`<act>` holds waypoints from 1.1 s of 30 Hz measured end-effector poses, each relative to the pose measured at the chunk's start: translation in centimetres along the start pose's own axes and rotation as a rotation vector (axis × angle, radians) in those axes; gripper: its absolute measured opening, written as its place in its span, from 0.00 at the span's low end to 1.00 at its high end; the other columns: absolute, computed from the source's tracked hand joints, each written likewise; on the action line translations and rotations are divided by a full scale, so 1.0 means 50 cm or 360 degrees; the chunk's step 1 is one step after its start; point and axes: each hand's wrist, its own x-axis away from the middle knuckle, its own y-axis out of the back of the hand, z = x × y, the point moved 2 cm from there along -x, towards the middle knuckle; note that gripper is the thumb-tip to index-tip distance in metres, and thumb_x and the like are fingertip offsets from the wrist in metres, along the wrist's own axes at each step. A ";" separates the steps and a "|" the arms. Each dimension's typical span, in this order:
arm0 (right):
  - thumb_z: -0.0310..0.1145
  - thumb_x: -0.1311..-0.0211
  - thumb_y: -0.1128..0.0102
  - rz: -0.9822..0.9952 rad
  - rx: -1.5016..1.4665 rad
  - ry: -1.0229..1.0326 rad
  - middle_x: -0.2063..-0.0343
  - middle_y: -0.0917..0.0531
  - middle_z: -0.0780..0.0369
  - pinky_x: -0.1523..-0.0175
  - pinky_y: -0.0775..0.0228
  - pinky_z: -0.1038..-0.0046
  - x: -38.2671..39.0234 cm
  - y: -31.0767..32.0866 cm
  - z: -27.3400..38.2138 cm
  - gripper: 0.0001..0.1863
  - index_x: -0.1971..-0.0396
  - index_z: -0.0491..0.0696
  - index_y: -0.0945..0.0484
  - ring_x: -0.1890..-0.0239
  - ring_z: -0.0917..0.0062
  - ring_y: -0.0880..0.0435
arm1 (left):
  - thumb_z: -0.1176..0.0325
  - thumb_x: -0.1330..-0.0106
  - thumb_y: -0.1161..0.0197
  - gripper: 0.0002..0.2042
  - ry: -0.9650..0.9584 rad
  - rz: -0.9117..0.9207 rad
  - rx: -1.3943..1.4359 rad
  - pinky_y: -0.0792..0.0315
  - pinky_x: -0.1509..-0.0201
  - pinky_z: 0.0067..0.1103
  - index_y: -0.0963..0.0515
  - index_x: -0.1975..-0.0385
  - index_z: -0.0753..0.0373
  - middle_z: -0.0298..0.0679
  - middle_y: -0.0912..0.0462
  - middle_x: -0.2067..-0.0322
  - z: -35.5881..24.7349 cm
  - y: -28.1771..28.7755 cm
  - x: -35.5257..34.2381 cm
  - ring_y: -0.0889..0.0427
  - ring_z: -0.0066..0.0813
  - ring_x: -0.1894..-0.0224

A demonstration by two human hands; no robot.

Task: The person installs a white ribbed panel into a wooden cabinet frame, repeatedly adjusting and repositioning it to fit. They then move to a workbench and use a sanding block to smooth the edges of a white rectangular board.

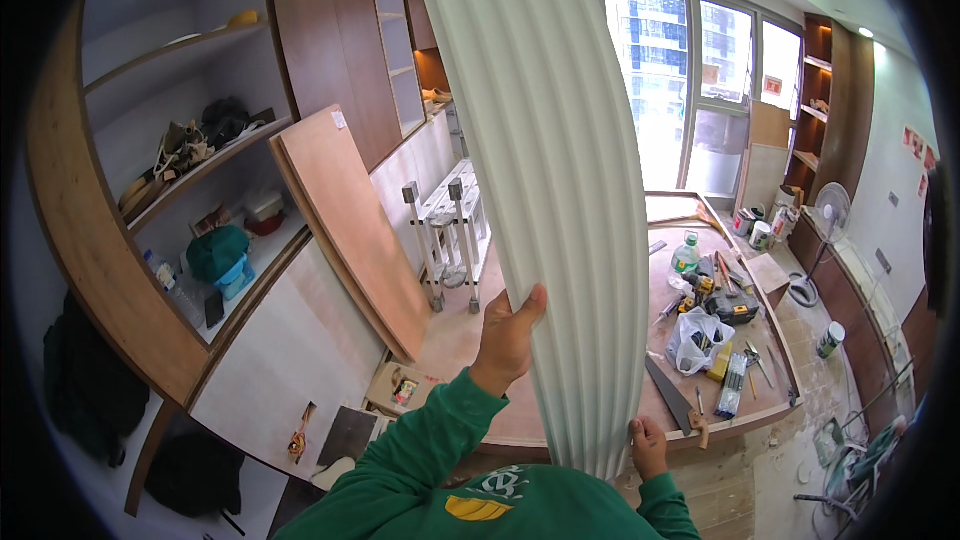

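Note:
A long pale fluted panel (550, 140) stands nearly vertical in front of me, reaching past the top of the view. My left hand (508, 338) grips its left edge, thumb over the ribbed face, fingers mostly hidden behind it. Lower down, my right hand (648, 440) holds the right edge. Behind the panel is a low wooden platform (770, 330), bearing a handsaw (668, 390) near my right hand, a drill (700, 285), a dark tool case (733, 305), a plastic bag (700, 340) and other tools.
Open shelves (190, 35) line the left, with tall boards (340, 230) leaning nearby. An aluminium folding platform (457, 198) stands beyond. A standing fan (832, 208), paint cans (760, 235) and hoses clutter the right. Windows (645, 60) are at the back.

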 end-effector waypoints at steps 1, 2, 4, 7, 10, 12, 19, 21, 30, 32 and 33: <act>0.43 0.24 0.42 -0.0006 -0.0014 -0.0015 0.75 0.23 0.70 0.62 0.33 0.76 0.002 0.002 -0.014 0.18 0.64 0.41 0.18 0.69 0.85 0.28 | 0.65 0.23 0.39 0.18 0.0003 0.0004 -0.0001 0.27 0.37 0.28 0.26 0.38 0.65 0.38 0.18 0.43 0.002 0.001 -0.001 0.20 0.29 0.43; 0.43 0.24 0.42 -0.0015 0.0017 0.0002 0.75 0.23 0.70 0.62 0.34 0.76 0.006 0.000 -0.014 0.18 0.65 0.41 0.19 0.69 0.85 0.29 | 0.65 0.23 0.39 0.18 0.0001 -0.0003 -0.0015 0.27 0.37 0.28 0.26 0.38 0.65 0.38 0.18 0.43 0.004 0.004 -0.001 0.20 0.29 0.43; 0.42 0.23 0.44 -0.0033 0.0079 0.0035 0.75 0.23 0.71 0.62 0.34 0.77 0.015 -0.004 -0.010 0.17 0.65 0.42 0.19 0.69 0.85 0.29 | 0.65 0.23 0.40 0.18 -0.0005 -0.0016 -0.0043 0.27 0.37 0.28 0.26 0.38 0.65 0.38 0.18 0.43 0.005 0.008 -0.001 0.20 0.29 0.42; 0.42 0.23 0.43 -0.0050 0.0141 0.0006 0.75 0.23 0.69 0.61 0.33 0.76 0.024 0.001 -0.043 0.17 0.65 0.42 0.19 0.69 0.84 0.29 | 0.64 0.23 0.39 0.18 -0.0032 -0.0003 -0.0036 0.28 0.36 0.28 0.26 0.38 0.66 0.38 0.19 0.42 0.008 0.011 -0.004 0.21 0.29 0.42; 0.42 0.24 0.44 -0.0074 0.0245 0.0000 0.75 0.22 0.68 0.60 0.33 0.75 0.034 0.010 -0.079 0.18 0.64 0.41 0.19 0.68 0.83 0.28 | 0.65 0.23 0.39 0.18 -0.0026 -0.0002 0.0001 0.29 0.37 0.25 0.25 0.38 0.67 0.35 0.18 0.44 0.000 -0.002 -0.005 0.21 0.24 0.44; 0.42 0.24 0.44 -0.0050 0.0274 -0.0047 0.74 0.21 0.66 0.60 0.32 0.73 0.044 0.008 -0.074 0.17 0.64 0.41 0.18 0.68 0.82 0.27 | 0.65 0.23 0.39 0.19 -0.0016 -0.0013 -0.0030 0.28 0.36 0.27 0.26 0.38 0.66 0.37 0.19 0.42 0.002 0.006 -0.006 0.21 0.27 0.42; 0.39 0.26 0.44 -0.0098 0.0366 0.0030 0.76 0.18 0.55 0.61 0.27 0.67 0.056 0.010 -0.133 0.15 0.64 0.41 0.18 0.72 0.71 0.21 | 0.64 0.23 0.39 0.19 -0.0008 0.0017 -0.0020 0.28 0.36 0.28 0.27 0.37 0.66 0.38 0.19 0.42 0.010 0.011 -0.013 0.21 0.29 0.42; 0.38 0.26 0.44 -0.0076 0.0386 -0.0011 0.75 0.18 0.55 0.60 0.27 0.66 0.060 0.008 -0.125 0.14 0.64 0.41 0.18 0.71 0.70 0.20 | 0.63 0.23 0.39 0.20 -0.0008 -0.0009 -0.0041 0.27 0.36 0.29 0.27 0.37 0.66 0.38 0.19 0.42 0.010 0.016 -0.013 0.20 0.29 0.42; 0.37 0.27 0.42 -0.0035 0.0418 -0.0102 0.73 0.16 0.56 0.58 0.25 0.67 0.072 0.026 -0.182 0.13 0.62 0.41 0.17 0.69 0.72 0.17 | 0.62 0.24 0.38 0.24 -0.0040 -0.0078 -0.0116 0.28 0.35 0.30 0.31 0.34 0.67 0.40 0.21 0.40 0.012 0.022 -0.025 0.22 0.33 0.40; 0.37 0.27 0.41 0.0007 0.0362 -0.0142 0.72 0.15 0.58 0.57 0.25 0.69 0.082 0.033 -0.185 0.13 0.61 0.42 0.16 0.68 0.74 0.18 | 0.61 0.24 0.37 0.24 -0.0044 -0.0121 -0.0132 0.28 0.35 0.29 0.31 0.34 0.67 0.40 0.21 0.41 0.005 0.018 -0.029 0.22 0.31 0.40; 0.38 0.27 0.41 0.0034 0.0331 -0.0168 0.71 0.15 0.59 0.57 0.25 0.70 0.085 0.038 -0.190 0.13 0.61 0.42 0.16 0.67 0.75 0.19 | 0.62 0.25 0.36 0.24 -0.0012 -0.0150 -0.0120 0.28 0.36 0.28 0.29 0.35 0.67 0.39 0.20 0.42 0.000 0.018 -0.032 0.22 0.29 0.41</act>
